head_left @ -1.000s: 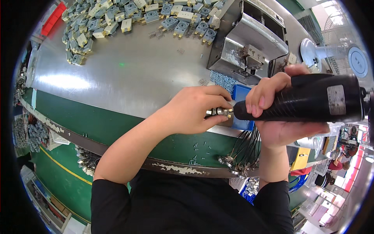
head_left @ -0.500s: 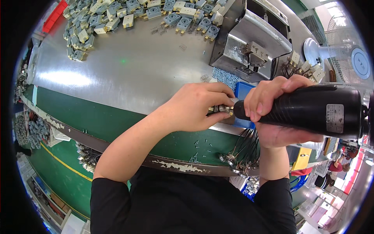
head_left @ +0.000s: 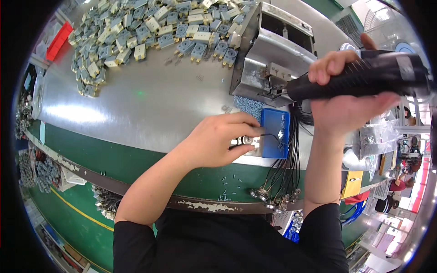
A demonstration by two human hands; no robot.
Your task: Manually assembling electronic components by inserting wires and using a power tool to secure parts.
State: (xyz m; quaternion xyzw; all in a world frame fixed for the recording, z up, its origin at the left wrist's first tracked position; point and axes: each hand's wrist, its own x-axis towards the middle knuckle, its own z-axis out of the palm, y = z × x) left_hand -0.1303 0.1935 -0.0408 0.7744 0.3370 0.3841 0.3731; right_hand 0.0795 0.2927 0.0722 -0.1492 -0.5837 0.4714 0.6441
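Note:
A small white component with a round metal part (head_left: 246, 140) is pinched between the thumb and fingers of my left hand (head_left: 218, 139), just above the bench edge. A thin dark wire runs from it over the blue tray (head_left: 276, 152). In my right hand (head_left: 334, 98) is a black electric screwdriver (head_left: 359, 77), lying nearly level and partly blurred. From this view its nose overlaps the metal fixture (head_left: 255, 63); I cannot tell whether they touch. The screwdriver is apart from the component.
Many grey and cream switch-like blocks (head_left: 166, 29) are heaped at the back left. A pile of small bluish screws (head_left: 249, 106) lies beside the tray. Black wires (head_left: 291, 159) with round metal parts (head_left: 260, 194) hang over the front edge. Loose screws (head_left: 231, 182) dot the green mat.
My right hand has lifted the screwdriver up and away from the part in my left hand. The left hand has shifted slightly left and down in view, still gripping the part.

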